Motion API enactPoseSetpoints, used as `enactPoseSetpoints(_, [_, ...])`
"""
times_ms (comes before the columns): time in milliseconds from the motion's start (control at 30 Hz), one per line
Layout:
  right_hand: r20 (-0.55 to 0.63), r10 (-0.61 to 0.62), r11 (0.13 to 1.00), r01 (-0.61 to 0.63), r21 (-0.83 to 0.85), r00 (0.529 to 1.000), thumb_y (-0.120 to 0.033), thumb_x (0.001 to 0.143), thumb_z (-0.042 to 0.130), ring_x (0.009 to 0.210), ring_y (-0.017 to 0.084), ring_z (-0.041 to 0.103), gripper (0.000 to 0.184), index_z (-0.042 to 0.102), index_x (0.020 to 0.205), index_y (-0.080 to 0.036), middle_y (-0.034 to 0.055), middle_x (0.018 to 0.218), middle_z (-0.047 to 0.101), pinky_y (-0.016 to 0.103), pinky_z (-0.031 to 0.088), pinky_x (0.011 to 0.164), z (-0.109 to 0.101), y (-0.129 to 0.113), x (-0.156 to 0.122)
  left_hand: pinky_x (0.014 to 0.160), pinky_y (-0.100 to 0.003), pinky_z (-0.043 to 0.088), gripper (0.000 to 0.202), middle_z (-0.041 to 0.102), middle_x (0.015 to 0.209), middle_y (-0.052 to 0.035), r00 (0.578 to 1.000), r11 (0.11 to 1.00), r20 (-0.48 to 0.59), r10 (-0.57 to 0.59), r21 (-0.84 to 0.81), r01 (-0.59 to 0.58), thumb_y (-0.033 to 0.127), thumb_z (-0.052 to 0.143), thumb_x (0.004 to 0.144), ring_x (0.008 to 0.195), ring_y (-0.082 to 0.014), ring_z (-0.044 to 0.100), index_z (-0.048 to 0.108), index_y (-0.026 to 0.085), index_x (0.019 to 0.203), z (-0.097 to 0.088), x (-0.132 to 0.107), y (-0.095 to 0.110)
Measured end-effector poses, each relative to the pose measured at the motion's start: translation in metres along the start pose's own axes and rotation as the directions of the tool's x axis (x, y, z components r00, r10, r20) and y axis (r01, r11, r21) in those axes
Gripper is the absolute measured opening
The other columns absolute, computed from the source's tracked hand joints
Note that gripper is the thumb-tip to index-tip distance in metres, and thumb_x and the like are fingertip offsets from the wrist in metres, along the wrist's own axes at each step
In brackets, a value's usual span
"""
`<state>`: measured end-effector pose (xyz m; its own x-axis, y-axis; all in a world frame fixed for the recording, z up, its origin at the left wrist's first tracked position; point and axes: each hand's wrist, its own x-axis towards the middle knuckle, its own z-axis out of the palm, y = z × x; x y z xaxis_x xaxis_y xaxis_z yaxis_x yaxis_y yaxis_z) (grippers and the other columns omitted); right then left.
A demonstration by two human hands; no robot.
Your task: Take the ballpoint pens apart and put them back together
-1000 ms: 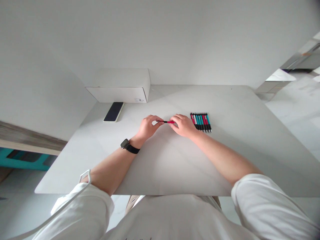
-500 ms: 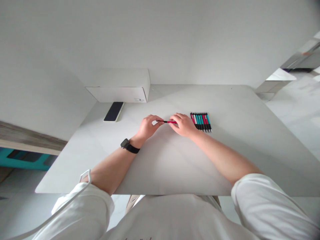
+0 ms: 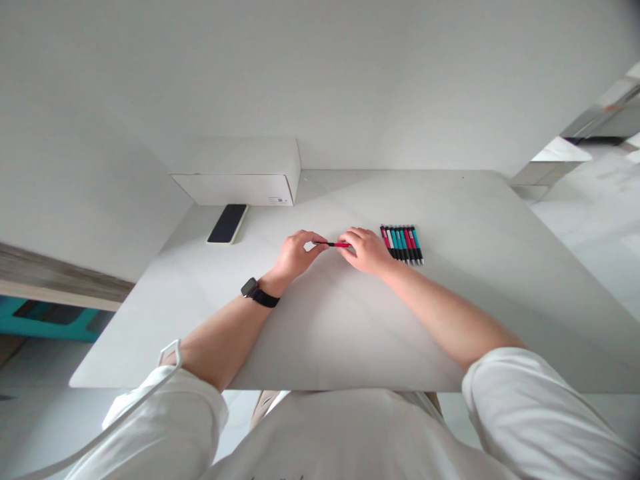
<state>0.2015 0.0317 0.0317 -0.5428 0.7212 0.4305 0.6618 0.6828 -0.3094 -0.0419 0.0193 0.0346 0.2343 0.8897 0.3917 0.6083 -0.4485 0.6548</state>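
Two hands, left hand (image 3: 295, 254) and right hand (image 3: 367, 250), fingertips pinched on a level red pen (image 3: 338, 245), forearms converging.

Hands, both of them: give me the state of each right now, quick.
Left hand: closed, pinching the black end of the red pen.
Right hand: closed on the red end of the same pen, beside the row of pens.

Red-black pen (image 3: 338, 245) horiz., just above table (image 3: 475, 220), betw. fingertips.
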Motion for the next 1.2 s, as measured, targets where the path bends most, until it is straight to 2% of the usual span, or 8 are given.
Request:
enactPoseSetpoints(167, [-0.01,-0.027,1.0,0.027,-0.014,1.0,-0.029,0.101,0.062,0.1,0.026,0.063,0.011,0.071,0.105,-0.023,0.0087,0.106,0.073,0.039,0.043,0.092,-0.003,0.0,0.0,0.093,-0.039,0.055,0.015,0.08,0.102,-0.0025,1.0,1.0,0.004,0.01,-0.018,-0.01,0.04,0.075,0.094,0.099,-0.0235,0.073,0.079,0.027,0.1,0.0,0.0,0.0])
enactPoseSetpoints(333, [0.027,-0.033,0.999,0.034,-0.034,0.999,-0.033,0.105,0.056,0.094,0.024,0.063,0.021,0.073,0.098,-0.022,0.0071,0.093,0.073,0.037,0.041,0.089,-0.005,-0.003,0.0,0.094,-0.038,0.055,0.016,0.08,0.103,-0.0033,0.999,0.999,0.005,0.037,-0.013,-0.037,0.04,0.075,0.094,0.101,-0.0231,0.072,0.079,0.026,0.1,0.0,0.0,-0.001])
enactPoseSetpoints(500, [-0.008,-0.03,0.999,0.029,-0.03,1.0,-0.035,0.1,0.066,0.102,0.026,0.063,0.018,0.07,0.11,-0.021,0.0084,0.107,0.073,0.037,0.041,0.092,-0.004,-0.001,0.0,0.092,-0.037,0.054,0.016,0.08,0.101,-0.0028,1.0,1.0,0.002,0.023,-0.016,-0.023,0.039,0.073,0.095,0.099,-0.0224,0.072,0.079,0.025,0.101,0.001,0.0,-0.002])
enactPoseSetpoints(633, [-0.019,-0.047,0.998,0.046,-0.039,0.999,-0.029,0.102,0.062,0.1,0.025,0.063,0.012,0.07,0.106,-0.022,0.0077,0.104,0.073,0.037,0.04,0.093,-0.005,-0.002,0.0,0.091,-0.037,0.054,0.015,0.079,0.101,-0.0028,0.999,0.999,-0.002,0.038,-0.016,-0.038,0.039,0.075,0.094,0.098,-0.0224,0.072,0.079,0.025,0.101,0.002,-0.001,-0.004])
enactPoseSetpoints(767, [-0.016,-0.035,0.998,0.034,-0.054,0.999,-0.032,0.105,0.057,0.096,0.025,0.062,0.018,0.071,0.103,-0.021,0.0079,0.099,0.073,0.038,0.038,0.092,-0.006,-0.005,-0.001,0.09,-0.037,0.054,0.016,0.079,0.101,-0.0038,0.997,0.997,-0.014,0.07,-0.019,-0.07,0.039,0.076,0.094,0.098,-0.0226,0.072,0.078,0.025,0.1,0.003,-0.001,-0.005])
enactPoseSetpoints(967, [0.036,-0.004,0.999,0.005,-0.043,0.999,-0.033,0.106,0.055,0.095,0.023,0.063,0.023,0.073,0.1,-0.02,0.0074,0.095,0.074,0.036,0.038,0.091,-0.003,-0.006,0.0,0.091,-0.039,0.055,0.016,0.078,0.099,-0.0058,0.981,0.981,-0.007,0.194,-0.006,-0.194,0.039,0.075,0.095,0.096,-0.0227,0.07,0.077,0.023,0.1,0.003,0.0,-0.01])
enactPoseSetpoints(1200, [0.114,0.08,0.994,-0.088,0.061,0.99,-0.029,0.105,0.058,0.094,0.021,0.069,0.02,0.074,0.097,-0.021,0.0062,0.098,0.077,0.032,0.042,0.087,0.005,-0.005,0.002,0.095,-0.042,0.05,0.014,0.078,0.098,-0.0055,0.942,0.939,0.081,0.325,0.092,-0.332,0.036,0.07,0.099,0.096,-0.0235,0.068,0.076,0.024,0.099,0.001,0.002,-0.016])
